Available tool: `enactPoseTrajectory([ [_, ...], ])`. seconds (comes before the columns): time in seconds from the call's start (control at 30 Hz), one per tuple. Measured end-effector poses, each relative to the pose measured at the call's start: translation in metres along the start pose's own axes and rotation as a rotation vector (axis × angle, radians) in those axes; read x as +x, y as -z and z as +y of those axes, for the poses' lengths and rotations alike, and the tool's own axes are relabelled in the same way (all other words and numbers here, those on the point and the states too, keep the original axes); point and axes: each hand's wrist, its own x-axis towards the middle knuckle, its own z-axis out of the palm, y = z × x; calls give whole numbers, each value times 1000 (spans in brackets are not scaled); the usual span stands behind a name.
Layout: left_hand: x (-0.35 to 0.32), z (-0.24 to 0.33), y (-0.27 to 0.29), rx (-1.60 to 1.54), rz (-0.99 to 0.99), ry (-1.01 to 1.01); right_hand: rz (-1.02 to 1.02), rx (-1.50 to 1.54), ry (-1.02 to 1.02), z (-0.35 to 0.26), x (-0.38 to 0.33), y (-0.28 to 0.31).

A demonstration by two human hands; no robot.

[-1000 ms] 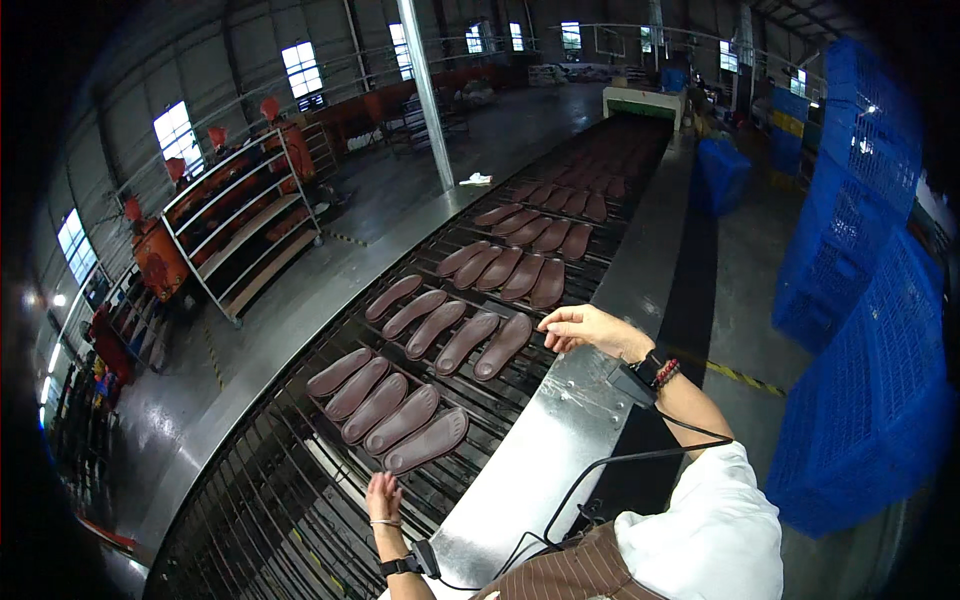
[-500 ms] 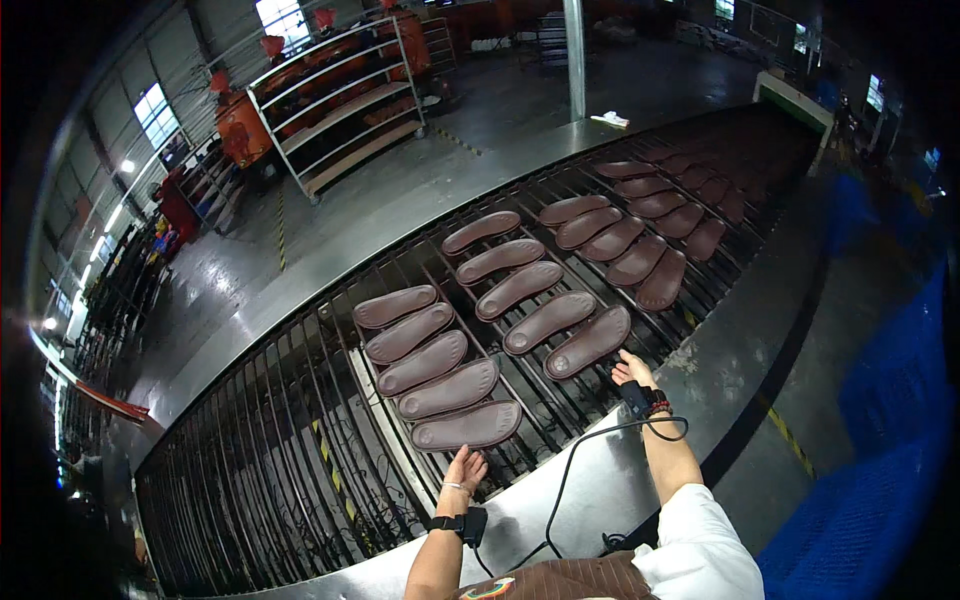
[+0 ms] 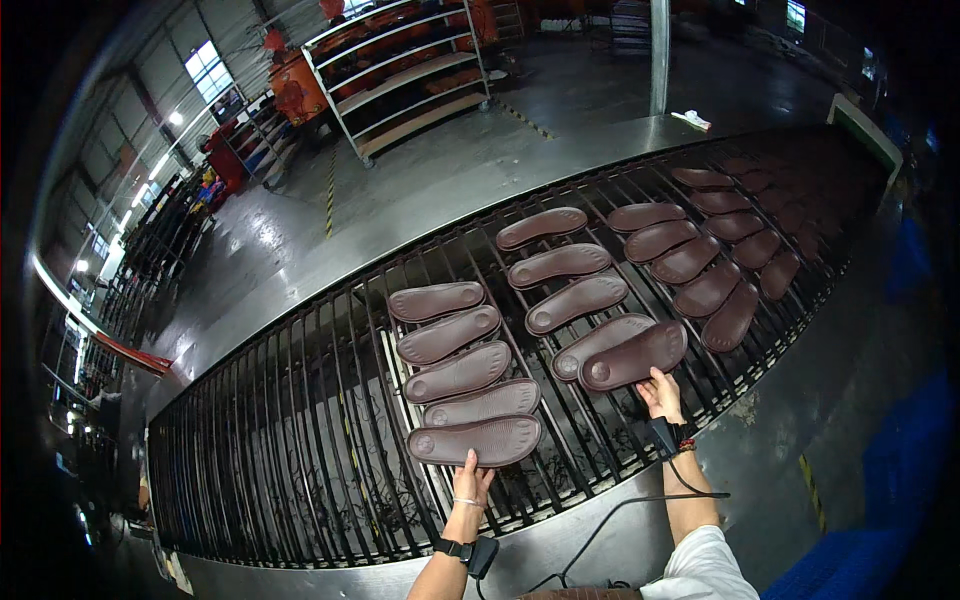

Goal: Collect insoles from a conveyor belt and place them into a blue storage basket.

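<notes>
Head view, and here's a pair of brown soles, one per hand, both at the conveyor's (image 3: 390, 245) near side! The left-hand sole (image 3: 475, 440) lies nearest the conveyor's near rail, partly overlapping the sole behind (image 3: 485, 402). Your left hand (image 3: 472, 490) has it pinched by the near edge, thumb on top; how far the fingers reach underneath, you can't tell from here. Over to the right-hand sole (image 3: 635, 357), farther along the conveyor: it's tilted across its neighbour (image 3: 600, 335), and your right hand (image 3: 662, 398) pinches that near edge too, nearer the toe end.

Now for good handling: an edge grip suits a thin sole, but it looks light on support, so bring your fingers well under and keep both thumbs flat. Lift clear of the conveyor's rods before any sideways pull, or an edge could catch. Mind those overlaps: dragging might skew the soles behind, which sit in neat rows across the conveyor.

Watch the black cable (image 3: 660, 496) from your right wrist, looping over the conveyor's near side; best held away from the rods. Beyond the conveyor's far rail, a shelved rack (image 3: 425, 121) stands well apart, out of your reach.
</notes>
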Motion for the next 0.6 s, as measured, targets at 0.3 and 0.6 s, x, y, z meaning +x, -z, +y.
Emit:
enactPoseTrajectory([
  [0.3,75,12,-32,61,207,232,135,-294,-176,44,74,-67],
  [0.6,69,68,-48,-16,125,-148,-27,225,28,28,78,-149],
])
